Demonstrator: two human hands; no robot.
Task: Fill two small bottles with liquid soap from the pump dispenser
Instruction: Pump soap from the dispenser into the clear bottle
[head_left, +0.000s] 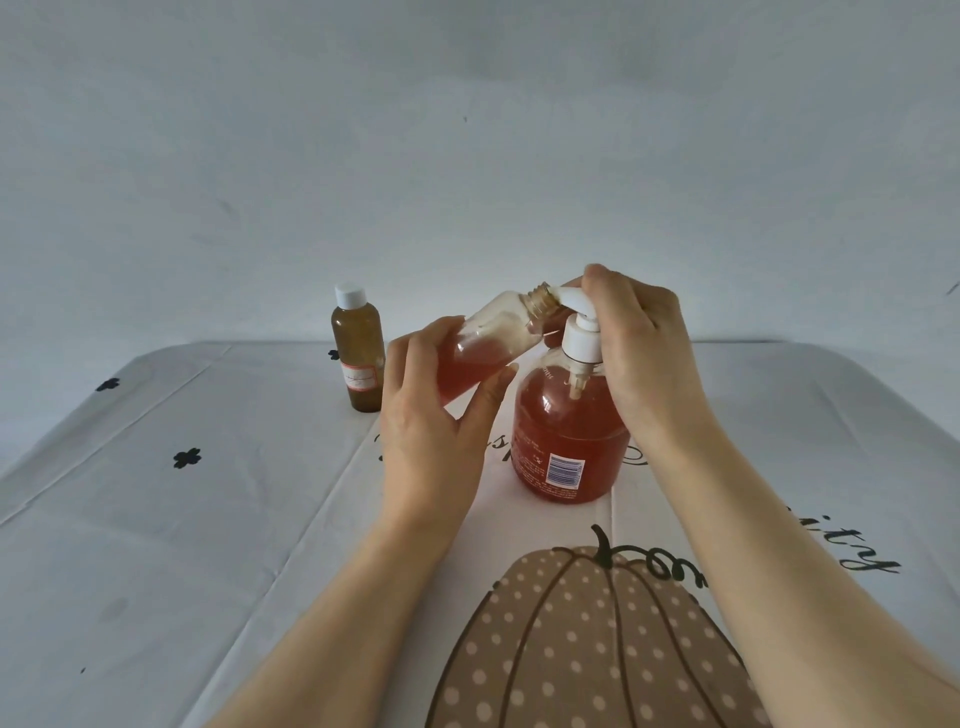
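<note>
Filling the open bottle (483, 358) at the pump dispenser (569, 436).

My left hand (436, 431) grips the open bottle just left of the dispenser, tilted, its mouth at the spout (569, 297), and it is partly full of orange-red soap. My right hand (639, 343) is curled over the dispenser's pump head. The dispenser stands upright on the surface (182, 519). The capped bottle (357, 353) stands upright, further left of the dispenser, clear of both hands.

Soft, even, rather dim light leaves only faint shadows. Wide-angle distortion bows the table (130, 545) at its edges; detail looks slightly soft.
</note>
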